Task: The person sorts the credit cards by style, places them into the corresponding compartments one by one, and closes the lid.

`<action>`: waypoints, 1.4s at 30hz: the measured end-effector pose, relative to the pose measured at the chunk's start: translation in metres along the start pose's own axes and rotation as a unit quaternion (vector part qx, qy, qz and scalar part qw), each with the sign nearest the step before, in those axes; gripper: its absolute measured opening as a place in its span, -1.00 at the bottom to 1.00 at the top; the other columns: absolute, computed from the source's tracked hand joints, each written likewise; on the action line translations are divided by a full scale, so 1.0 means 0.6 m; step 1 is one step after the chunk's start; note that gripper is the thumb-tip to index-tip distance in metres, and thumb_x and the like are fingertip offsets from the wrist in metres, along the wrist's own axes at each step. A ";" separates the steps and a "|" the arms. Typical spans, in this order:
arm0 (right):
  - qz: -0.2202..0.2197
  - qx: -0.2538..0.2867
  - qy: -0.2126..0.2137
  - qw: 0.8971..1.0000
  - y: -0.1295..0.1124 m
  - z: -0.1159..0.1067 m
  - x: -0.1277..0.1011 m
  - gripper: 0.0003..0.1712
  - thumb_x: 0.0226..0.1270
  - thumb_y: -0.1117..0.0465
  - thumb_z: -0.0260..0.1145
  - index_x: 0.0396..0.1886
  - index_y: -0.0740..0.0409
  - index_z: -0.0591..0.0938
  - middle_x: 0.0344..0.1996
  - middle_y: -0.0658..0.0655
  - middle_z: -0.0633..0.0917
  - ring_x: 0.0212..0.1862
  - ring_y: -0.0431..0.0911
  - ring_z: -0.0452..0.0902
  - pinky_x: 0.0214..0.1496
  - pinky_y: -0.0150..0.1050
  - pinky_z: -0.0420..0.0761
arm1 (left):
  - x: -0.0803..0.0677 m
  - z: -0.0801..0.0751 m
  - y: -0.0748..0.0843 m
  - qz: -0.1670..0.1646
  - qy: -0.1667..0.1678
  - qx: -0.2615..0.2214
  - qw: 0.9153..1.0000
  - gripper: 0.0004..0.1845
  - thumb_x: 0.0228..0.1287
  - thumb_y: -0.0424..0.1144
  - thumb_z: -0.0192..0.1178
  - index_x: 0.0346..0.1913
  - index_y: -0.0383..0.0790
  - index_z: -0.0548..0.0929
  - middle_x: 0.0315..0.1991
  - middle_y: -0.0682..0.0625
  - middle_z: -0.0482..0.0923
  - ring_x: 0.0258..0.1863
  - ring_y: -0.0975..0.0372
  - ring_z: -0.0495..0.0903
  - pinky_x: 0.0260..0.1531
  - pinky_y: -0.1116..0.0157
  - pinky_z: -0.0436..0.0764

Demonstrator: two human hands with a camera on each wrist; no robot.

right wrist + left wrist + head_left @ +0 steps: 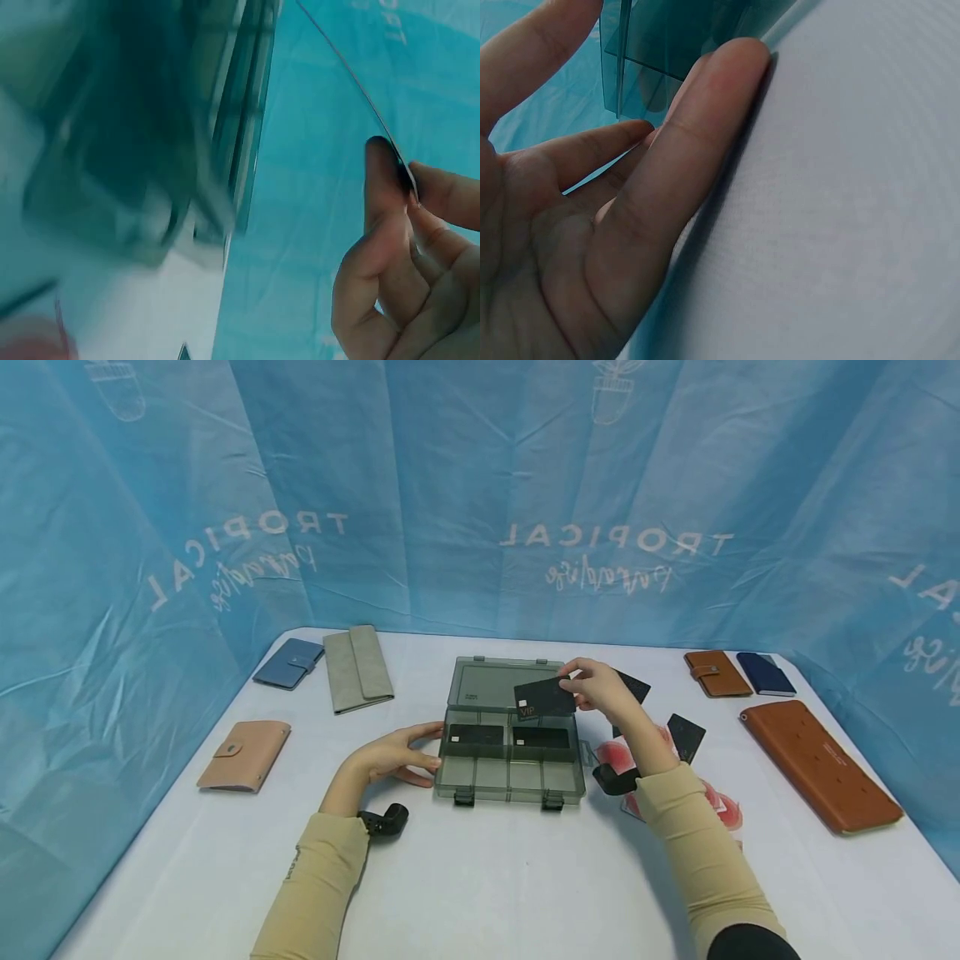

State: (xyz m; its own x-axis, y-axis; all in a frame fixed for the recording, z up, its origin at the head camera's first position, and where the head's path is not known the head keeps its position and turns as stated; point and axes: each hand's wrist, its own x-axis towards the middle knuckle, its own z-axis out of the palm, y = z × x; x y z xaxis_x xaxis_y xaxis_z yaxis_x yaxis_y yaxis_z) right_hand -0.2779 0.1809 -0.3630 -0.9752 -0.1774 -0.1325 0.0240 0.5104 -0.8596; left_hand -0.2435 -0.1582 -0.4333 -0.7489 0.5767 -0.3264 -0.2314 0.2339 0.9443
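A see-through grey-green divided box point(491, 781) lies with its lid point(480, 677) folded back, and black cards point(476, 737) rest in its two rear compartments. Over the box my right hand point(596, 687) pinches a black card point(543, 700) marked VIP at its right end. The right wrist view shows this card point(360, 86) edge-on between thumb and fingers. My left hand point(393, 753) is at the left side of the box, fingers extended and spread along that wall. In the left wrist view its thumb point(697, 135) lies low beside the white cloth.
Right of the box lie more black cards point(686, 737) and red-and-white cards point(727, 810). Beyond are a brown wallet point(720, 675), a navy holder point(765, 675) and a long brown case point(821, 768). At left sit a blue wallet point(288, 664), a grey pouch point(356, 672) and a tan wallet point(243, 757).
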 end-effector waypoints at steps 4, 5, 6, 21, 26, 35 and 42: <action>-0.011 -0.022 -0.028 0.999 -0.013 0.025 0.003 -0.73 0.35 0.21 0.17 -0.01 0.21 0.53 -0.34 0.15 0.56 -0.43 0.01 0.47 -0.31 -0.10 0.54 | 0.001 0.000 -0.001 -0.001 0.000 0.000 1.000 -0.11 0.18 -0.36 0.22 0.46 -0.20 -0.09 0.46 -0.19 -0.20 -0.01 0.01 0.50 -0.11 0.07 0.63; -0.014 -0.027 -0.036 0.999 -0.016 0.031 0.004 -0.75 0.33 0.23 0.18 -0.04 0.21 0.54 -0.37 0.15 0.57 -0.39 0.08 0.50 -0.31 -0.08 0.54 | 0.001 -0.001 -0.001 -0.001 0.000 0.000 1.000 -0.11 0.18 -0.36 0.22 0.46 -0.21 -0.09 0.46 -0.19 -0.20 -0.01 0.01 0.50 -0.11 0.07 0.63; -0.017 -0.034 -0.045 0.998 -0.020 0.036 0.005 -0.77 0.32 0.24 0.19 -0.06 0.21 0.55 -0.38 0.15 0.59 -0.34 0.14 0.52 -0.32 -0.07 0.54 | 0.001 -0.001 -0.001 -0.001 0.000 0.000 1.000 -0.11 0.18 -0.36 0.22 0.46 -0.21 -0.09 0.46 -0.19 -0.20 -0.02 0.01 0.50 -0.11 0.07 0.63; -0.062 -0.183 -0.169 0.966 -0.059 0.109 0.036 -0.83 0.26 0.41 0.19 -0.17 0.22 0.58 -0.43 0.17 0.62 -0.46 -0.05 0.61 -0.32 -0.17 0.69 | 0.001 0.000 -0.002 -0.007 0.008 -0.001 1.000 -0.13 0.18 -0.39 0.20 0.46 -0.21 -0.07 0.45 -0.20 -0.17 -0.09 0.06 0.53 -0.14 0.07 0.64; -0.074 -0.217 -0.203 0.952 -0.061 0.122 0.032 -0.76 0.31 0.41 0.13 -0.06 0.25 0.59 -0.25 0.23 0.61 -0.40 -0.06 0.63 -0.30 -0.22 0.68 | 0.003 0.001 -0.002 -0.005 0.004 -0.002 1.000 -0.13 0.18 -0.38 0.20 0.46 -0.21 -0.07 0.45 -0.20 -0.18 -0.09 0.05 0.53 -0.14 0.07 0.64; -0.056 -0.305 -0.235 0.921 -0.065 0.132 0.022 -0.56 0.42 0.21 0.05 0.25 0.22 0.42 -0.01 0.23 0.59 -0.36 -0.02 0.60 -0.34 -0.26 0.65 | 0.003 0.001 0.001 -0.006 0.005 -0.003 1.000 -0.13 0.19 -0.40 0.19 0.46 -0.21 -0.08 0.45 -0.21 -0.19 -0.08 0.05 0.52 -0.13 0.07 0.64; -0.069 -0.251 -0.203 0.944 -0.062 0.094 0.026 -0.57 0.41 0.15 0.07 0.22 0.17 0.45 -0.07 0.23 0.59 -0.22 0.07 0.59 -0.19 -0.09 0.62 | 0.003 0.001 0.000 -0.005 0.003 0.001 1.000 -0.13 0.19 -0.38 0.20 0.46 -0.22 -0.08 0.45 -0.21 -0.19 -0.06 0.04 0.52 -0.12 0.07 0.63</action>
State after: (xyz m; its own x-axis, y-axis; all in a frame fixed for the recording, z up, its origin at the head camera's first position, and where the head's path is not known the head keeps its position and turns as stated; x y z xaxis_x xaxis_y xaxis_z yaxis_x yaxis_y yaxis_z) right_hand -0.2820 0.1119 -0.3608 -0.7941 -0.5276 -0.3017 -0.3047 0.7751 -0.5535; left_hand -0.2446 -0.1570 -0.4340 -0.7502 0.5702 -0.3348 -0.2371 0.2408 0.9412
